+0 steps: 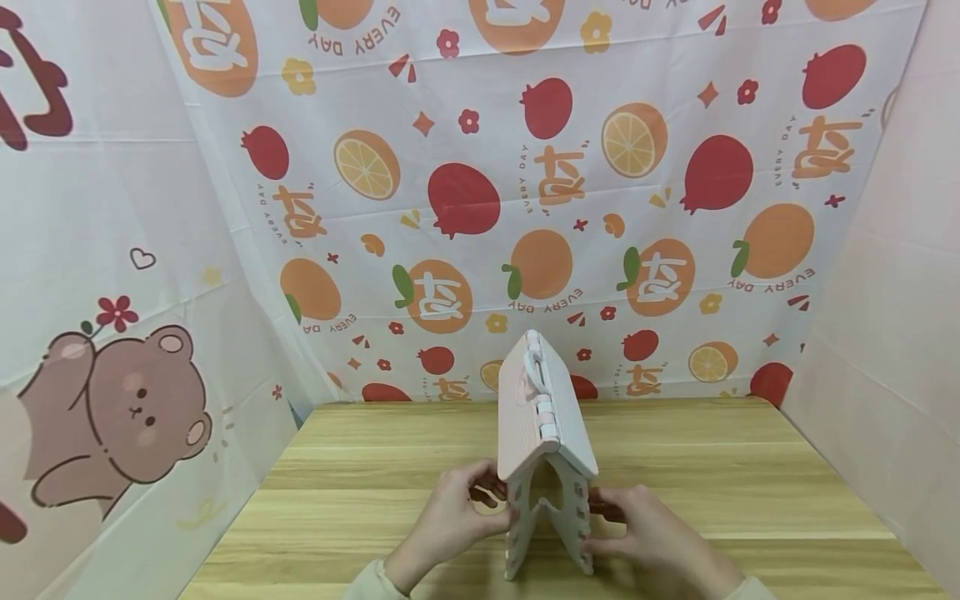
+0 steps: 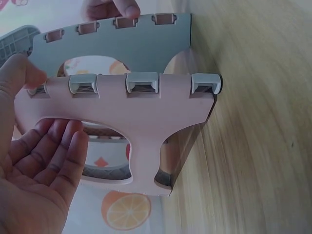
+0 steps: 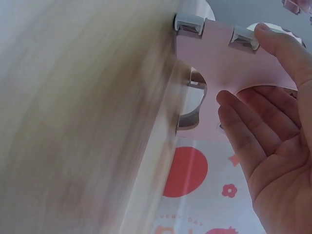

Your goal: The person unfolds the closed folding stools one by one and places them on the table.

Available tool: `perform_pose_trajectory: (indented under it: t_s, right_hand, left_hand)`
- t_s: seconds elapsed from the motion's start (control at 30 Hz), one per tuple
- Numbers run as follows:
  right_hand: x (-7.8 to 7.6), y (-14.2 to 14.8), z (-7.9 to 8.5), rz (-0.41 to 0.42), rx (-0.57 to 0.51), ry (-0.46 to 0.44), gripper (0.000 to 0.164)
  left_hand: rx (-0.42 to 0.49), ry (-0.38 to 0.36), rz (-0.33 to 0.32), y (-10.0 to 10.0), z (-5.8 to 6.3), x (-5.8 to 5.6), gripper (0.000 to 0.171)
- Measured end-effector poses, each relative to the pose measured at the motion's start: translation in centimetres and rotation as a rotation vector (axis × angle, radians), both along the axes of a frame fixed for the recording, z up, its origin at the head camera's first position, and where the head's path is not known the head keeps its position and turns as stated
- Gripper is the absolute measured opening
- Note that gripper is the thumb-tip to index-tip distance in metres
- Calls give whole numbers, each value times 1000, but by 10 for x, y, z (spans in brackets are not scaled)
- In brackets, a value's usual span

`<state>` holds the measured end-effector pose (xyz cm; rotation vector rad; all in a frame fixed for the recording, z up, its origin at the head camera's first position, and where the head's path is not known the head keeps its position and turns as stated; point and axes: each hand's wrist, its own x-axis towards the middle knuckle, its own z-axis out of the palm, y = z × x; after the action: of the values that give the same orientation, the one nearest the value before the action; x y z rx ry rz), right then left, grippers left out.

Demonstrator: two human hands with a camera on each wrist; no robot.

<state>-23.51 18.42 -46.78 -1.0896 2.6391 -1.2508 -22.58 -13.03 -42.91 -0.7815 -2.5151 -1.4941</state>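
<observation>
On grained tabletop [image 1: 337,492], ridged plastic folding stool [image 1: 517,417], tent-shaped

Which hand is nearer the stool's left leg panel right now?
Left: the left hand touches the left leg panel; the right hand is across the stool, at the right leg panel.

A yellowish wood-grain tabletop [image 1: 352,500] lies at six o'clock under soft light. At twelve hangs a creased white fruit-print cloth [image 1: 495,250]; a bear-print cloth [image 1: 142,400] hangs at nine, a paler cloth [image 1: 877,358] at three.
</observation>
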Motion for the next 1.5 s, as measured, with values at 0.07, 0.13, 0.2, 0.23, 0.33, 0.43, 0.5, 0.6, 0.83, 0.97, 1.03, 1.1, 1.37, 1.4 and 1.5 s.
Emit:
perform_pose_trajectory:
  t_s: [0.07, 0.13, 0.2, 0.23, 0.33, 0.43, 0.5, 0.6, 0.83, 0.97, 1.03, 1.1, 1.37, 1.4, 1.5]
  right_hand:
    - [0, 2, 0, 2, 1, 2, 49]
    - [0, 3, 0, 1, 2, 0, 49]
    - [1, 5, -1, -1, 4, 8, 48]
    - [1, 5, -1, 1, 4, 18, 47]
    - [2, 6, -1, -5, 16, 62, 45]
    - [2, 6, 0, -13, 37, 98, 42]
    - [2, 6, 1, -24, 55, 106, 41]
    - [2, 5, 4, -29, 70, 110, 42]
    - [2, 6, 8, 1, 71, 92, 43]
    - [3, 7, 9, 10, 67, 123, 42]
    - [3, 7, 9, 9, 67, 137, 43]
    - [3, 7, 10, 8, 68, 126, 44]
    - [4, 13, 13, 6, 94, 78, 52]
    - [4, 15, 15, -3, 103, 85, 52]
    - [1, 21, 22, -34, 119, 126, 51]
  left_hand:
    - [-5, -2, 3, -2, 0, 1, 26]
    - [-9, 0, 2, -4, -1, 1, 26]
    - [-12, 4, 1, -5, -2, 1, 27]
    - [-11, 5, -1, -6, -2, 1, 27]
    - [-8, 13, -10, -8, -3, 1, 26]
    - [-8, 23, -21, -9, -3, 1, 26]
    - [-11, 27, -26, -10, -2, 2, 26]
    - [-18, 28, -27, -12, -1, 2, 25]
    - [-32, 21, -32, -12, 1, 4, 25]
    - [-30, 19, -43, -11, 1, 3, 25]
    - [-28, 18, -45, -11, 2, 3, 25]
    - [-29, 18, -49, -11, 2, 3, 25]
    - [-58, -35, -90, -15, 12, 5, 26]
    - [-60, -45, -90, -17, 14, 5, 26]
    - [-51, -60, -67, -22, 22, 3, 30]
